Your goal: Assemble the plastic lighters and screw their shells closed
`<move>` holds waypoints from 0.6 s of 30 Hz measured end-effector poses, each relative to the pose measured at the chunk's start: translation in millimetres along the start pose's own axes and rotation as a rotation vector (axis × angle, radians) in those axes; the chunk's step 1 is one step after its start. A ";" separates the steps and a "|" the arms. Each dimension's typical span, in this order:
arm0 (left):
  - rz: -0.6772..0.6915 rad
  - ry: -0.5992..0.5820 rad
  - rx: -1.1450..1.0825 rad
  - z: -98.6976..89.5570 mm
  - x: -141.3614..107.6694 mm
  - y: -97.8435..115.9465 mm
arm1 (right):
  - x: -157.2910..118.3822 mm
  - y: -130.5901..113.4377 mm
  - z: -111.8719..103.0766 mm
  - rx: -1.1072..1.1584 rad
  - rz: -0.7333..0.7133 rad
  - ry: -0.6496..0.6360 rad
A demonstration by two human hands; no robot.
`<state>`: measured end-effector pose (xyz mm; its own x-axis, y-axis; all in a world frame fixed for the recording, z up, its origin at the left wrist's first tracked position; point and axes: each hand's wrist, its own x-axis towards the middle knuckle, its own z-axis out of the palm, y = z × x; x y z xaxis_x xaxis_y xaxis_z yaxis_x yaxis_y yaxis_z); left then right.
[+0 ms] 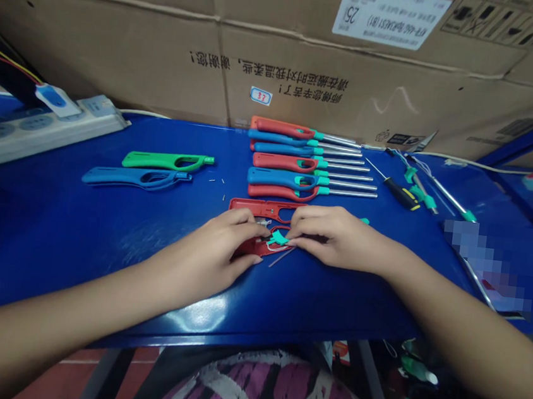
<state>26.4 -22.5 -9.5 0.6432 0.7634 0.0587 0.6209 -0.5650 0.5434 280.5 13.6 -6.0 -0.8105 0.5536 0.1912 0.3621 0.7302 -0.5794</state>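
My left hand (224, 242) is closed around the grip end of a red lighter shell half (255, 248), thumb below and fingers above. Inside that shell lie a small metallic part and thin white wire. With pinched fingertips, my right hand (339, 236) holds a turquoise trigger (278, 237) at the shell's handle opening. A second red shell half (251, 207) lies flat just behind, partly covered by my right fingers. In front of the shell is a thin rod (281, 257). My fingers hide much of the shell's inside.
Several long-nosed lighters (282, 162) are stacked behind my hands. Green (156, 160) and blue shells (116, 176) lie left. A screwdriver (400, 193) and metal tubes (448, 192) lie right. A power strip (40, 131) is far left; a cardboard box (139, 53) stands behind.
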 end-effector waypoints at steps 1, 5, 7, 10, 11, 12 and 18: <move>-0.009 0.002 -0.005 -0.2 0.0 0.3 | 0.2 0.4 0.1 0.004 -0.007 -0.006; -0.024 0.015 -0.013 0.7 0.4 0.1 | 0.9 1.5 0.3 0.012 -0.039 -0.015; -0.029 0.019 -0.019 1.3 0.8 -0.2 | 1.1 1.6 0.4 0.016 -0.050 -0.008; -0.041 0.020 -0.031 1.0 1.5 0.0 | 1.4 1.4 0.1 0.035 -0.059 0.015; -0.045 0.016 -0.036 0.8 1.7 0.1 | 1.4 1.4 0.0 0.045 -0.061 0.023; -0.048 0.013 -0.041 0.7 1.9 0.2 | 1.4 1.4 0.0 0.056 -0.061 0.030; -0.074 0.010 -0.072 2.6 1.9 -0.2 | 0.7 2.8 1.1 0.070 -0.057 0.028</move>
<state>28.6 -21.7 -11.7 0.5922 0.8054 0.0240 0.6326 -0.4832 0.6053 280.5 15.6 -8.4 -0.8154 0.5236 0.2470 0.2819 0.7317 -0.6206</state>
